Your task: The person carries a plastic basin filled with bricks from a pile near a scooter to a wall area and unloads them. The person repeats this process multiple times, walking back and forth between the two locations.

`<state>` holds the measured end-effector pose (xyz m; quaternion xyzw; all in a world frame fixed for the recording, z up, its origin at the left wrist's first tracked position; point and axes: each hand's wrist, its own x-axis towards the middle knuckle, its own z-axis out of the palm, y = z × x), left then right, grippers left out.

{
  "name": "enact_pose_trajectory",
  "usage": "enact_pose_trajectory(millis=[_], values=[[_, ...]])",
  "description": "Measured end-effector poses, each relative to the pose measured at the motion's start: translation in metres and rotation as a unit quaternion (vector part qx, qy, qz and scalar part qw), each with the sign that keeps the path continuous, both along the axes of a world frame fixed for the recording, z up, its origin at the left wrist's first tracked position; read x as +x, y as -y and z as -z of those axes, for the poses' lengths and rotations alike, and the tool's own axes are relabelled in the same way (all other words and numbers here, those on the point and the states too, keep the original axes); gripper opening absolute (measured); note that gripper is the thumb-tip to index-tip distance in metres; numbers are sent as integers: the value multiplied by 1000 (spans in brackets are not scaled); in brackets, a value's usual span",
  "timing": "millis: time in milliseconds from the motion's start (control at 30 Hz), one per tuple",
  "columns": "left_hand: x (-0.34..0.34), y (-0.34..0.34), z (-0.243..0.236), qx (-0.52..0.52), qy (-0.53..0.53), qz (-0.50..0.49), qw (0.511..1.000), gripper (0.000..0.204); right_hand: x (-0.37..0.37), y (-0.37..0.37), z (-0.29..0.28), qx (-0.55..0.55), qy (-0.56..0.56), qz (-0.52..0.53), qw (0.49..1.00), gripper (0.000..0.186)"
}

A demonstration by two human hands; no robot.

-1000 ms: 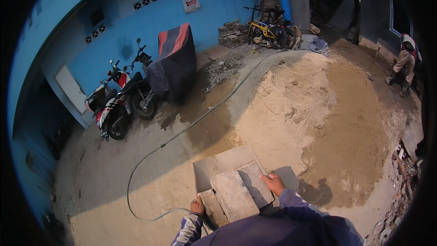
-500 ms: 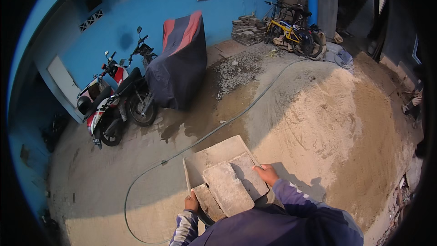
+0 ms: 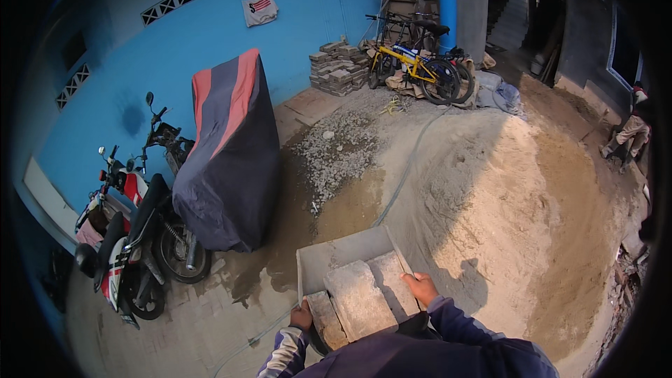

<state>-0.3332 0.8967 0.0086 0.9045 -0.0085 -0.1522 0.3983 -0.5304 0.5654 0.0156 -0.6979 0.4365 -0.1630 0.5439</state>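
Carrying stacked concrete slabs, heavy, rigid, gritty: left hand at 7 o'clock, right hand at 3, both closed on the edges.

An open yard is lit by sun and bounded by a blue wall with vent blocks. Motorbikes and a covered one are parked along it. A sand heap, gravel, stacked bricks and a yellow bicycle are seen behind.
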Motion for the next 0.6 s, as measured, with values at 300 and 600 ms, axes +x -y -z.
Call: enact_pose_trajectory(millis=[300,600], values=[[247,136,-67,23,-4,-11,1000,74,266,135,-70,147,74,-61,984,40],[476,271,-48,60,-36,-29,997,67,484,258,-78,186,61,-1,981,36]])
